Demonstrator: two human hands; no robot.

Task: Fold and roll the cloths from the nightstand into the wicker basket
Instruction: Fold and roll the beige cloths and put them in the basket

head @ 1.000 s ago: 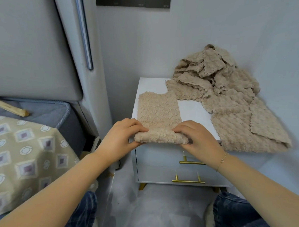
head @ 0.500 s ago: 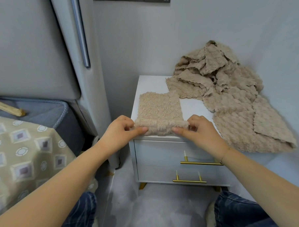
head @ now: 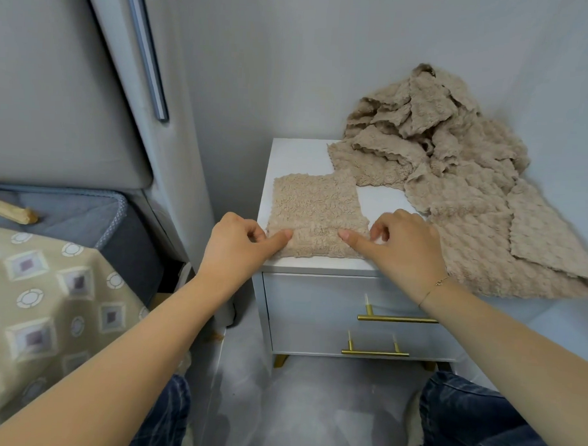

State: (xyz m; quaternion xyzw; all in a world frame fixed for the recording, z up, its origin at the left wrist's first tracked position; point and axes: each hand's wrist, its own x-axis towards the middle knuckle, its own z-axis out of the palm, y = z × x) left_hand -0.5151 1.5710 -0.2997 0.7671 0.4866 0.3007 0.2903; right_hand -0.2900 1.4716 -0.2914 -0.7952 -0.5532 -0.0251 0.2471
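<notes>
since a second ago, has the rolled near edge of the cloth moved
Yes. The folded cloth now lies flat, its near edge unrolled back toward the nightstand front edge.

Both forearms are bare, no sleeves showing at all. There's a thin gold chain bracelet (head: pixel 434 287) with a tiny clasp on the right wrist, and dark blue washed denim jeans (head: pixel 472 422) on both knees at the bottom

A small beige fleecy cloth (head: pixel 315 212) lies flat at the front left of the white nightstand's surface (head: pixel 297 154). Behind and to its right sits a heap of crumpled beige cloths (head: pixel 456 169), spilling over the right edge. A bed with a patterned cover (head: pixel 40 299) stands left of the nightstand.
</notes>
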